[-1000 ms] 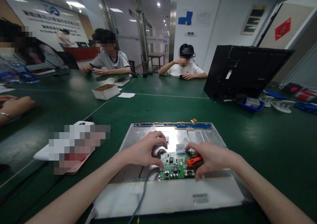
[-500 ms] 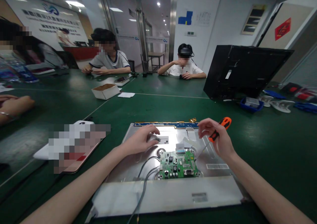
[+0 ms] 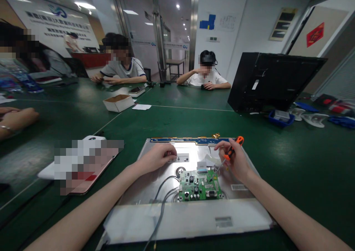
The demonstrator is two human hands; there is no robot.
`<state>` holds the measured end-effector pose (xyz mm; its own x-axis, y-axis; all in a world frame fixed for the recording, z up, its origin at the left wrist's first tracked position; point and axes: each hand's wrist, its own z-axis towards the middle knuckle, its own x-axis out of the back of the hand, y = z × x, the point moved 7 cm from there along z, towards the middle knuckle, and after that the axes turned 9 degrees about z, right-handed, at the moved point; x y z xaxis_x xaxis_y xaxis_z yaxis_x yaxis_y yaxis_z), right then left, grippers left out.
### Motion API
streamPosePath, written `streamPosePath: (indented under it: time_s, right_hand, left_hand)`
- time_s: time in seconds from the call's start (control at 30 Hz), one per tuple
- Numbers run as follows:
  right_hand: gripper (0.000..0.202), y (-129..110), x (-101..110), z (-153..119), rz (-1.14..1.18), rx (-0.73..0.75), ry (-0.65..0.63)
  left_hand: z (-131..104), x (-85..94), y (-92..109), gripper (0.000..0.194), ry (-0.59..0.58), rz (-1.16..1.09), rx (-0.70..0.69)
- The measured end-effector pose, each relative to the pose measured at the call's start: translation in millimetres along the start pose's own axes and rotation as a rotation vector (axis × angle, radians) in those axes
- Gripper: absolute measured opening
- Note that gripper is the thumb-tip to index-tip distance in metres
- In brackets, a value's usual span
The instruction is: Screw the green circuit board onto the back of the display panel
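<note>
A bare metal display panel [image 3: 138,221] lies flat before me, with a green circuit board [image 3: 200,184] on its middle. My right hand [image 3: 235,158] holds a screwdriver [image 3: 235,147] with an orange and black handle; its shaft slants down left over the board's upper right corner. My left hand [image 3: 158,155] rests over the panel's upper left, thumb and fingers pinched together; anything between them is too small to make out. Beside those fingertips, small screws [image 3: 186,159] sit on a pale strip. Dark cables [image 3: 162,210] run from the board's left side towards me.
Two phones [image 3: 83,169] lie left of the panel. Farther off stand a small open box [image 3: 118,103] and a black monitor housing [image 3: 274,80], with a blue tray [image 3: 281,118] below it. Other people sit around the green table [image 3: 172,117]; a co-worker's hands [image 3: 19,117] rest at left.
My right hand has moved left and inward with the screwdriver, its tip now over the board. My left hand's fingers have closed from a looser spread beside the screws.
</note>
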<state>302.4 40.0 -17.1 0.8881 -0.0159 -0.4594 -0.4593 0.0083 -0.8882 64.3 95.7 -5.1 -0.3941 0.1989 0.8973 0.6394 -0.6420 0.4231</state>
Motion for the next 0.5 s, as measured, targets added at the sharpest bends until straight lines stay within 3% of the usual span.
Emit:
streamPosePath:
  time_s: [0.2, 0.5]
  right_hand:
    - [0.049, 3.4, 5.2, 3.8, 0.096, -0.046, 0.057]
    - [0.042, 10.6, 15.3, 2.8, 0.136, -0.094, 0.201]
  left_hand:
    - [-0.8, 7.6, 0.8, 0.016, -0.026, -0.084, 0.038]
    - [-12.2, -20.6, 25.2, 0.020, -0.318, -0.434, -0.008]
